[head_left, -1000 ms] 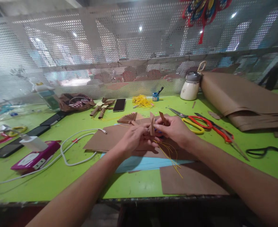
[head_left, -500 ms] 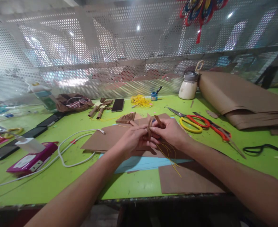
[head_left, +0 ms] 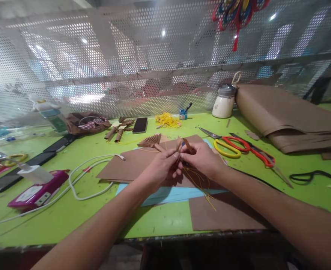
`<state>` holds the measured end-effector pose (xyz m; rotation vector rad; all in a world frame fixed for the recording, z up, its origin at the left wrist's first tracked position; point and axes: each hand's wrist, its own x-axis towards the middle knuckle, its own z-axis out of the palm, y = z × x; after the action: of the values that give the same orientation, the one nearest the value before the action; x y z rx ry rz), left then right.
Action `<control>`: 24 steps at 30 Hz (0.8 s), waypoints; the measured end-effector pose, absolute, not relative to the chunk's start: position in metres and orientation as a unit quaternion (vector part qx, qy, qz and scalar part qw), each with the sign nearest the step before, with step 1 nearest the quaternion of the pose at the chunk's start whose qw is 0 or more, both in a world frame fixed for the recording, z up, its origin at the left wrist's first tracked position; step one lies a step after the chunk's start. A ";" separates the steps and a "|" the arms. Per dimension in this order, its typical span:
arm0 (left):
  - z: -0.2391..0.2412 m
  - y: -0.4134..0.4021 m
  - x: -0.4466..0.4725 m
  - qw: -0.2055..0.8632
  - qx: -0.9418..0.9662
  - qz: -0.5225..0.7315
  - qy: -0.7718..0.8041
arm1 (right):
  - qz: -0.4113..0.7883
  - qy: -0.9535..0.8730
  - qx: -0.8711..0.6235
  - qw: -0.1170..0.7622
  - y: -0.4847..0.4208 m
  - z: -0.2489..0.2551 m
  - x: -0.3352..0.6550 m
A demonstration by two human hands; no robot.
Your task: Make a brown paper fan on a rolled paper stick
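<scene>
Both hands meet over a brown paper stack [head_left: 128, 165], fingers pinched together. My left hand [head_left: 165, 165] grips a small folded brown paper piece [head_left: 179, 143], partly hidden by the fingers. My right hand [head_left: 202, 157] closes on the same paper piece from the other side; a brown strip [head_left: 188, 145] rises beside its fingers. Thin yellow strings [head_left: 199, 182] trail below the right hand. Just behind the left hand lies a pleated brown paper fan [head_left: 150, 140]. Blue paper [head_left: 165, 195] sticks out beneath the stack, and a brown sheet [head_left: 224, 212] lies nearer the edge.
Scissors with yellow and red handles [head_left: 229, 150] lie right of the hands. A white cable [head_left: 75, 187] loops left, by a purple power adapter [head_left: 38, 189]. Behind are a phone [head_left: 140, 125], yellow string [head_left: 167, 120], a paint jar [head_left: 183, 114], a white bottle [head_left: 223, 105] and folded brown paper [head_left: 289, 112].
My left hand's fingers have curled in closer, and its thumb now presses nearer the right fingertips. The paper piece shows less between the hands. The surrounding things stay in place.
</scene>
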<state>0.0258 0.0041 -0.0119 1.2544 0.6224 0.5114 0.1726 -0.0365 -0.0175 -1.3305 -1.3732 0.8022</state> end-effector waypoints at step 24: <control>-0.024 0.009 0.032 0.621 0.701 0.246 0.250 | 0.343 -0.597 -0.538 0.486 -0.035 -0.020 0.185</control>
<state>0.0318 0.0092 -0.0241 1.6106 0.5744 0.5647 0.1847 -0.0351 -0.0201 -1.3102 -1.4537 0.8340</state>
